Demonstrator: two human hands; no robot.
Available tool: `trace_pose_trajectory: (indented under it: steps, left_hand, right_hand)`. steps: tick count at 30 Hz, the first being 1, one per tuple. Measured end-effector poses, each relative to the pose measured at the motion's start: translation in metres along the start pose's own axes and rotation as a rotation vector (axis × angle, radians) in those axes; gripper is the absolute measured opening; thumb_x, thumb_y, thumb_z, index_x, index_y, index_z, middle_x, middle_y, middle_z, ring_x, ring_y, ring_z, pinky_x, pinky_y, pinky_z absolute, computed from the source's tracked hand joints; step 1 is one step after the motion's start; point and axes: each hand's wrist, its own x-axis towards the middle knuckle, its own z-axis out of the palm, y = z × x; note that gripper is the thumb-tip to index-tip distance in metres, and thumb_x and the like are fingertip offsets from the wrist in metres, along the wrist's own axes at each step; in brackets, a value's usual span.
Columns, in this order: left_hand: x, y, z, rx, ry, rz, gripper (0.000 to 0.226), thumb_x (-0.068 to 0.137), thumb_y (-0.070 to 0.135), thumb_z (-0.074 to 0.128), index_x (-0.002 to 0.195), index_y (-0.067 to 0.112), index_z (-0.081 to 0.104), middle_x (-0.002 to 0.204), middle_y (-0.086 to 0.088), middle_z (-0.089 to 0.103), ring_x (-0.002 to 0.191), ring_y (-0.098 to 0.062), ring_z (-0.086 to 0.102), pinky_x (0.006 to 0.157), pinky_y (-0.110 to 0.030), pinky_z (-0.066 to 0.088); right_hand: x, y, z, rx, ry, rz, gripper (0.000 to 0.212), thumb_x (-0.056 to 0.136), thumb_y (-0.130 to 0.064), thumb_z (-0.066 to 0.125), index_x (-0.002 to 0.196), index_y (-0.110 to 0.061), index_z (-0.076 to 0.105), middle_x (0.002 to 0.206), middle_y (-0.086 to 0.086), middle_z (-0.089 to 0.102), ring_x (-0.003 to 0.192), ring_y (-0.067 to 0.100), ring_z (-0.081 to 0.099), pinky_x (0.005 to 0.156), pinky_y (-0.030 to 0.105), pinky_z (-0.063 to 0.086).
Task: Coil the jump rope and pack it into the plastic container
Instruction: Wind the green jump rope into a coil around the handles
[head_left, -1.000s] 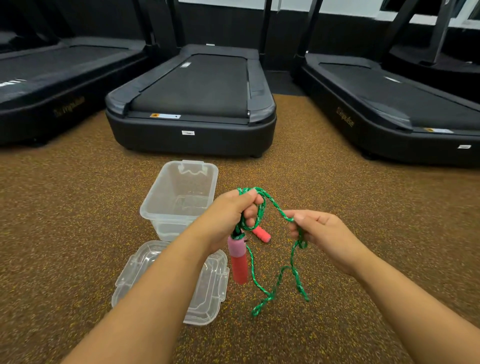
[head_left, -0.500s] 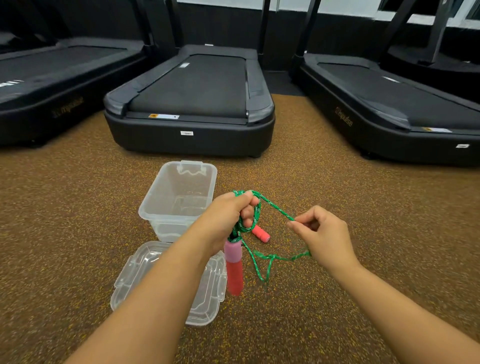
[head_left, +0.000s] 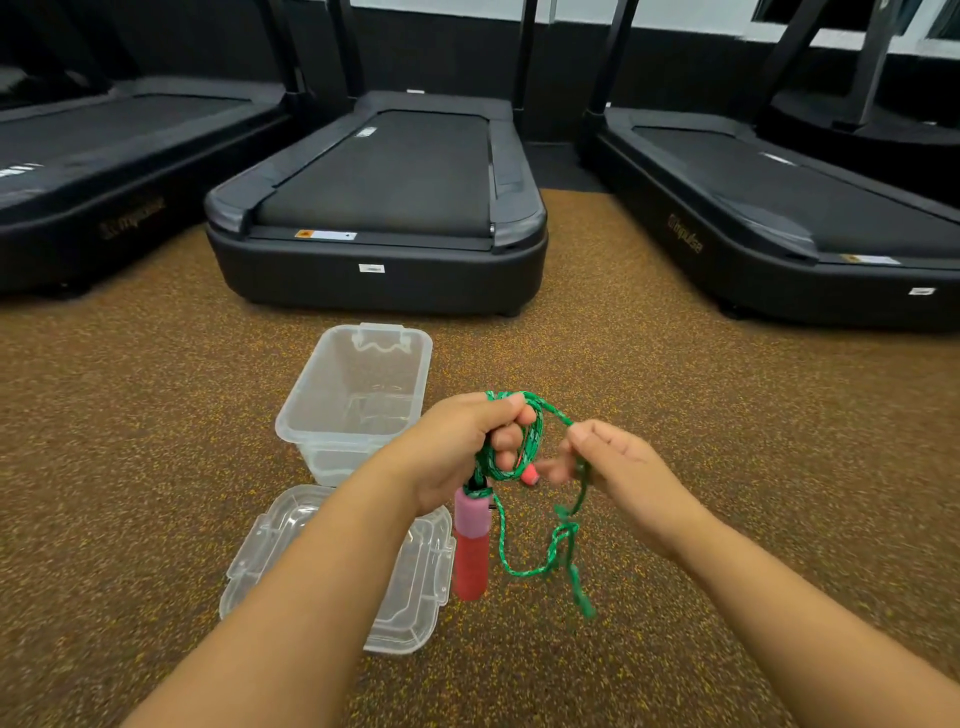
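My left hand is closed around several loops of the green jump rope. One pink and red handle hangs straight down below that fist. The tip of a second red handle peeks out between my hands. My right hand pinches the loose strand, whose tail dangles and loops down to about knee height above the floor. The clear plastic container stands open and empty on the floor just behind my left hand. Its clear lid lies flat in front of it, partly under my left forearm.
Brown speckled gym flooring surrounds the container. Three black treadmills stand behind: one straight ahead, one at the left, one at the right.
My right hand has come in close to the left hand, bringing the strand over. The hanging loop of rope has swung and now dangles lower below my right hand.
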Motion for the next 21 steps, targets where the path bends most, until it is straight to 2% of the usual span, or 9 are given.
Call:
trace_pose_trajectory:
  steps: [2,5,8,11,12,14,17,19,21]
  left_hand:
    - [0.002,0.000,-0.003,-0.145,0.024,0.003,0.026,0.099,0.020,0.040,0.080,0.010,0.054,0.048,0.005,0.040,0.045,-0.009,0.040,0.051,-0.017,0.039]
    - [0.005,0.001,-0.003,-0.327,0.058,0.029,0.026,0.098,0.028,0.043,0.088,0.010,0.059,0.052,0.005,0.046,0.050,-0.009,0.044,0.057,-0.020,0.038]
    - [0.008,0.001,-0.001,-0.404,0.096,0.048,0.042,0.096,0.042,0.042,0.106,0.006,0.061,0.065,0.001,0.058,0.060,-0.011,0.054,0.066,-0.023,0.044]
    - [0.009,0.002,0.000,-0.392,0.141,0.055,0.058,0.097,0.051,0.025,0.117,0.005,0.055,0.085,-0.008,0.068,0.077,-0.016,0.059,0.084,-0.031,0.046]
    - [0.010,0.002,0.000,-0.346,0.160,0.061,0.061,0.097,0.054,0.021,0.118,0.007,0.053,0.091,-0.010,0.068,0.082,-0.017,0.059,0.090,-0.034,0.044]
    - [0.013,-0.003,0.000,-0.178,0.221,0.069,0.067,0.094,0.061,0.014,0.118,0.014,0.054,0.098,-0.010,0.069,0.089,-0.019,0.059,0.097,-0.039,0.041]
    - [0.012,-0.014,-0.004,0.208,0.235,0.080,0.076,0.077,0.082,0.014,0.094,0.033,0.070,0.097,-0.004,0.073,0.098,-0.019,0.064,0.103,-0.046,0.040]
    - [0.007,-0.018,-0.006,0.364,0.146,0.051,0.080,0.076,0.082,0.012,0.083,0.029,0.071,0.079,0.003,0.073,0.084,-0.006,0.066,0.095,-0.041,0.043]
    - [0.003,-0.017,-0.003,0.431,0.035,0.038,0.079,0.086,0.073,0.010,0.073,0.020,0.067,0.067,0.004,0.067,0.065,-0.006,0.060,0.088,-0.038,0.042]
  right_hand:
    - [-0.002,0.003,0.000,0.004,0.076,0.020,0.027,0.100,-0.022,0.040,0.082,-0.015,0.060,0.056,0.000,0.059,0.070,0.024,0.066,0.080,0.042,0.048]
    - [-0.004,0.013,0.005,-0.347,0.092,-0.006,0.027,0.099,-0.029,0.040,0.081,-0.024,0.060,0.052,-0.005,0.053,0.055,0.015,0.055,0.064,0.040,0.048]
    - [-0.008,0.014,0.016,-0.643,-0.016,-0.073,0.024,0.097,-0.037,0.040,0.086,-0.027,0.058,0.057,-0.005,0.052,0.055,0.013,0.049,0.059,0.038,0.045]
    - [-0.011,0.006,0.025,-0.742,-0.052,-0.161,0.028,0.095,-0.043,0.039,0.087,-0.024,0.058,0.067,-0.005,0.061,0.064,0.012,0.055,0.066,0.037,0.048]
    - [-0.012,0.002,0.028,-0.735,-0.060,-0.195,0.031,0.093,-0.045,0.039,0.086,-0.023,0.059,0.070,-0.003,0.063,0.067,0.013,0.057,0.068,0.038,0.049]
    - [-0.013,-0.007,0.033,-0.660,-0.079,-0.227,0.032,0.092,-0.044,0.043,0.080,-0.022,0.062,0.065,-0.003,0.062,0.059,0.009,0.053,0.061,0.035,0.047]
    - [-0.011,-0.023,0.034,-0.389,-0.054,-0.213,0.030,0.092,-0.037,0.049,0.068,-0.027,0.065,0.054,-0.011,0.053,0.053,-0.001,0.044,0.054,0.022,0.038]
    - [-0.009,-0.032,0.031,-0.294,-0.022,-0.201,0.035,0.093,-0.040,0.045,0.068,-0.026,0.065,0.054,-0.008,0.053,0.052,0.001,0.046,0.057,0.021,0.039]
    - [-0.006,-0.040,0.027,-0.230,0.004,-0.156,0.041,0.099,-0.035,0.041,0.069,-0.016,0.063,0.054,-0.001,0.057,0.049,0.002,0.050,0.056,0.020,0.040]
